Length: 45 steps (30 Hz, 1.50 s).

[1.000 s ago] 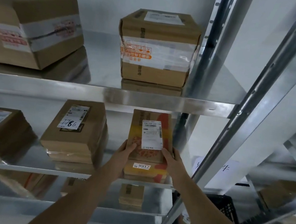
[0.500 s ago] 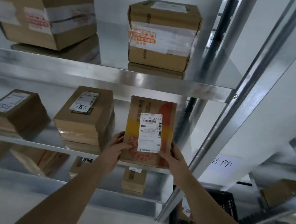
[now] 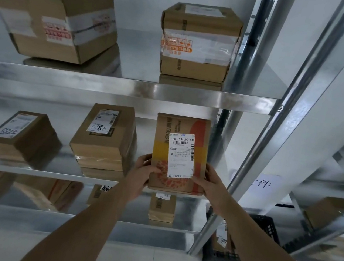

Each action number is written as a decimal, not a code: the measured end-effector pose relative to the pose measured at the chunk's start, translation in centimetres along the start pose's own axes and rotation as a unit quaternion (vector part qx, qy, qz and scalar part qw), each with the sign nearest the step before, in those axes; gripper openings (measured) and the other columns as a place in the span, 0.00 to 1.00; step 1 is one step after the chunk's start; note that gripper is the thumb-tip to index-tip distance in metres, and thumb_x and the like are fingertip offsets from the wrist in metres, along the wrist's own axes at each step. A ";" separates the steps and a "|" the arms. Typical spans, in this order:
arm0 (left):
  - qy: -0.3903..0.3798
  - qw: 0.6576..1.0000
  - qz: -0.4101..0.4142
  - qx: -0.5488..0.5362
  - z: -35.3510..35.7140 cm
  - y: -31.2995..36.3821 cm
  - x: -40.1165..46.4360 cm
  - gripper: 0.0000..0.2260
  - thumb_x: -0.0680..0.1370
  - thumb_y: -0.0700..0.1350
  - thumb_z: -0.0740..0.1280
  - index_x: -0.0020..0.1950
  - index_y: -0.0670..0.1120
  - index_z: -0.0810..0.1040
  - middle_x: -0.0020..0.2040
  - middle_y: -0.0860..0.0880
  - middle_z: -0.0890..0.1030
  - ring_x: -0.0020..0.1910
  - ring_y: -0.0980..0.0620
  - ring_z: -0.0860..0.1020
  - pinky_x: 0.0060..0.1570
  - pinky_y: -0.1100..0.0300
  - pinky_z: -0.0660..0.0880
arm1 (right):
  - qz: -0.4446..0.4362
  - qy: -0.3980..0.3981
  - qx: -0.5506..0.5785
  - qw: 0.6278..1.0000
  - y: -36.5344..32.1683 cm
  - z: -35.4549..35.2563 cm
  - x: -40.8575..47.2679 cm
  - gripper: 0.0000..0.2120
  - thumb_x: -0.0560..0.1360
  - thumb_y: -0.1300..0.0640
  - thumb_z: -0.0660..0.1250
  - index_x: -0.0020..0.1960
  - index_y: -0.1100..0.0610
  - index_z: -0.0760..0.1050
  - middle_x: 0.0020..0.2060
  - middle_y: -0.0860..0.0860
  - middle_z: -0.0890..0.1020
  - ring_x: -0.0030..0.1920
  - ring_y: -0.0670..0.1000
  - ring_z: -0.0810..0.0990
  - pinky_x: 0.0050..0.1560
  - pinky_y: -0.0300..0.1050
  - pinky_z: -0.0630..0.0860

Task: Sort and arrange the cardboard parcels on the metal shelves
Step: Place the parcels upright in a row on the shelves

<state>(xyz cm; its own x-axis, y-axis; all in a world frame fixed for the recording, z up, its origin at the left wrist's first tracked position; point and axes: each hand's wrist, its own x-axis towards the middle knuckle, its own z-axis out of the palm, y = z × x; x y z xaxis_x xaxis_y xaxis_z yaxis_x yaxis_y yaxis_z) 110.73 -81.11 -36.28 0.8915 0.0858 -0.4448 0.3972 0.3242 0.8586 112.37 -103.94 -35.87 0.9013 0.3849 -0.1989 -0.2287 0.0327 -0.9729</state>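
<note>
A flat cardboard parcel point(image 3: 183, 129) with orange and yellow print and a white shipping label faces me, upright, in front of the right end of the middle shelf point(image 3: 48, 174). My left hand point(image 3: 145, 171) grips its lower left edge. My right hand point(image 3: 210, 183) grips its lower right edge. Its bottom edge hangs just at the shelf's front lip. Left of it on that shelf stands a stack of parcels point(image 3: 104, 138) marked 1786, and further left a parcel point(image 3: 23, 137) with a handwritten label.
Two taped boxes point(image 3: 55, 21) point(image 3: 198, 42) sit on the top shelf point(image 3: 128, 87). More parcels point(image 3: 161, 207) lie on the lower shelf. A steel upright point(image 3: 257, 165) stands close right of the held parcel. A black crate point(image 3: 263, 231) sits on the floor at right.
Both hands have lifted the printed parcel off a similar parcel and tilted it upright, its label toward me. The camera has tilted up a little.
</note>
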 end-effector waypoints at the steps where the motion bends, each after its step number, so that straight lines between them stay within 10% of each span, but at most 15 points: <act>1: 0.000 1.000 0.001 0.001 -0.1 0.0 0.0 0.25 0.78 0.29 0.65 0.69 0.51 0.70 0.61 0.47 0.82 0.60 0.47 0.79 0.48 0.53 0.76 | 0.003 0.003 0.000 1.000 0.0 0.1 -0.1 0.23 0.80 0.67 0.65 0.68 0.45 0.69 0.57 0.45 0.85 0.57 0.48 0.85 0.49 0.42 0.83; 29: -0.022 0.998 0.063 -0.007 -0.1 -1.2 -0.5 0.21 0.79 0.29 0.64 0.64 0.52 0.72 0.58 0.51 0.83 0.55 0.52 0.80 0.50 0.54 0.76 | 0.005 0.017 -0.008 1.000 -0.4 0.4 -0.4 0.21 0.81 0.65 0.65 0.67 0.45 0.70 0.57 0.41 0.85 0.58 0.46 0.84 0.47 0.39 0.82; 35: -0.025 0.998 0.054 0.009 -0.3 -1.7 0.3 0.34 0.69 0.47 0.80 0.70 0.51 0.68 0.62 0.48 0.83 0.61 0.46 0.82 0.63 0.41 0.77 | 0.020 0.075 0.001 0.997 -0.8 0.6 -0.4 0.06 0.84 0.52 0.60 0.59 0.45 0.73 0.50 0.42 0.85 0.50 0.43 0.85 0.38 0.34 0.80; 39: 0.021 0.996 0.053 0.067 -0.3 -1.3 1.0 0.54 0.50 0.62 0.86 0.72 0.52 0.67 0.63 0.49 0.81 0.61 0.47 0.81 0.64 0.41 0.78 | 0.033 0.119 0.002 0.992 -0.7 0.2 0.1 0.12 0.86 0.49 0.53 0.61 0.51 0.72 0.49 0.43 0.79 0.48 0.44 0.81 0.36 0.31 0.75; 45: 0.000 0.994 0.051 0.094 -0.2 -1.6 1.2 0.52 0.51 0.61 0.86 0.70 0.50 0.70 0.61 0.50 0.84 0.60 0.47 0.83 0.64 0.42 0.77 | 0.065 0.093 0.017 0.993 -0.1 -0.7 0.0 0.33 0.80 0.44 0.63 0.79 0.45 0.51 0.65 0.47 0.73 0.55 0.48 0.78 0.49 0.42 0.78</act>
<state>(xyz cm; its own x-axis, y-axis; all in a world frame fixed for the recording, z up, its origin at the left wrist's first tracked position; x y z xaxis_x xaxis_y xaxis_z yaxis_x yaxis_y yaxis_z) 111.16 -81.35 -38.23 0.9291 0.1083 -0.3537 0.3391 0.1327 0.9313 112.66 -104.57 -35.88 0.9148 0.2106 -0.3445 -0.3577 0.0266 -0.9335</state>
